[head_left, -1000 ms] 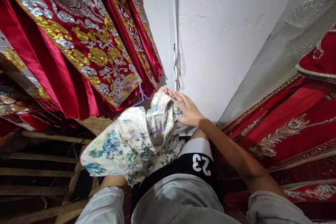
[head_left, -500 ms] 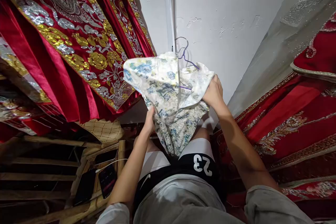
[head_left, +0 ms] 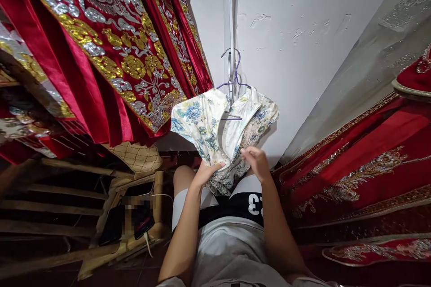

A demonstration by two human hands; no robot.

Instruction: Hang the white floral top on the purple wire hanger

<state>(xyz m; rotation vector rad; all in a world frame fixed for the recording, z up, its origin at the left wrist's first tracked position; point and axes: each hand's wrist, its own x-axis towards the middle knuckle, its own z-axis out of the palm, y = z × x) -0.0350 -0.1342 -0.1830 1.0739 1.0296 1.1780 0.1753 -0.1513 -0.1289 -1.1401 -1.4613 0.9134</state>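
Note:
A white floral garment [head_left: 215, 125] with blue flowers hangs on a purple wire hanger [head_left: 235, 78] against the white wall. My left hand [head_left: 206, 171] grips the lower front edge of the garment, fingers closed on the cloth. My right hand [head_left: 256, 161] pinches the other front edge a little to the right, fingers curled on the fabric. Both hands sit just above my knees and black-and-white shorts [head_left: 245, 204].
Red embroidered fabrics with gold and silver patterns [head_left: 111, 49] hang at the left. More red embroidered cloth [head_left: 363, 161] lies at the right. A wooden chair [head_left: 134, 215] with phones on its seat stands at the lower left. A white wall [head_left: 296, 54] is ahead.
The garment went from my lap up onto the wall hook on its hanger. Both hands came down from its shoulders to the lower front edges.

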